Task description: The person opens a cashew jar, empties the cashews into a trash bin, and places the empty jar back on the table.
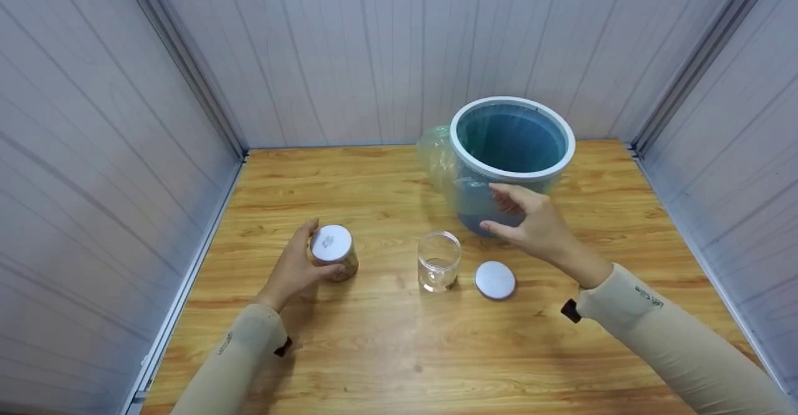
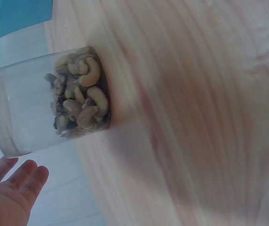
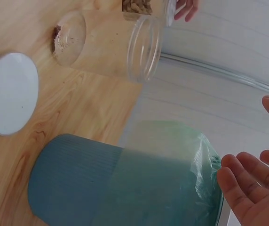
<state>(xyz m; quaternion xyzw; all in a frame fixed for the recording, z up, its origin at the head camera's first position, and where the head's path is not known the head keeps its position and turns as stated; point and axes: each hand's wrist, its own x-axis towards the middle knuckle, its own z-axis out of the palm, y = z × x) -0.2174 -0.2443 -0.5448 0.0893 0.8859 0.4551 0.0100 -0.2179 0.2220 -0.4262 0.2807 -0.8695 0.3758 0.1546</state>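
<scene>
A clear jar of cashews (image 2: 83, 94) stands upright on the table, with a white lid (image 1: 331, 242) on top. My left hand (image 1: 299, 265) is spread around the jar near its lid, thumb on one side and fingers on the other. In the left wrist view, the fingertips (image 2: 31, 179) look loosely parted beside the jar. A second clear jar (image 1: 439, 256) stands uncapped, with crumbs at its bottom. Beside it a loose white lid (image 1: 495, 280) lies flat. My right hand (image 1: 536, 225) is held up in front of the bin, fingers and thumb apart, holding nothing.
The blue bin (image 1: 474, 209) with a pale rim stands at the back right, lined with a green plastic bag (image 1: 439, 156) that bulges out on its left. Pale panel walls (image 1: 349, 53) enclose the wooden table (image 1: 374, 352) at the back and both sides.
</scene>
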